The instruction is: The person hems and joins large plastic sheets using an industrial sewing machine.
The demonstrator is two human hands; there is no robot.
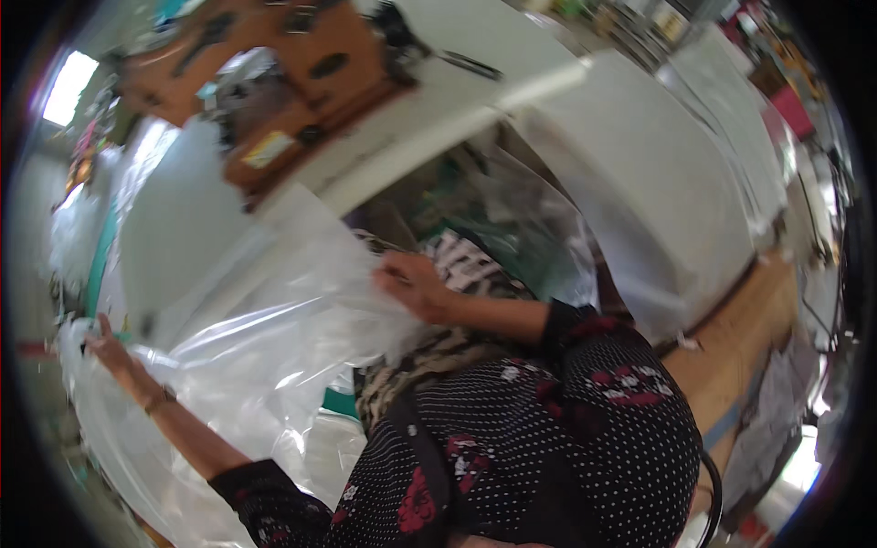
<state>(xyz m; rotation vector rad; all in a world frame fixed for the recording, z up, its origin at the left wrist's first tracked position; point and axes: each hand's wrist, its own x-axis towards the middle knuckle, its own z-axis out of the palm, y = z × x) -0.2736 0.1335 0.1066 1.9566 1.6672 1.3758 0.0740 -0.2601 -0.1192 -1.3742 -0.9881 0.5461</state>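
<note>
A large clear plastic sheet (283,310) spreads across my lap and the left side, creased and shiny. Far out to the left, my left hand (123,365) is closed on its outer edge, with the arm stretched out. Near the middle, in front of my body, my right hand (416,285) has its fingers curled round the sheet's right edge. Between the two hands the plastic is pulled into long folds. Beyond it stands an orange-brown machine (338,68), which looks like an industrial sewing machine, on a white tabletop (438,110).
A dark pen-like tool (470,64) lies on the tabletop. To the right, more whitish plastic sheeting (639,173) hangs over the table edge. Crumpled clear and green plastic (539,228) fills the gap before my lap. A wooden board (731,356) is at the right.
</note>
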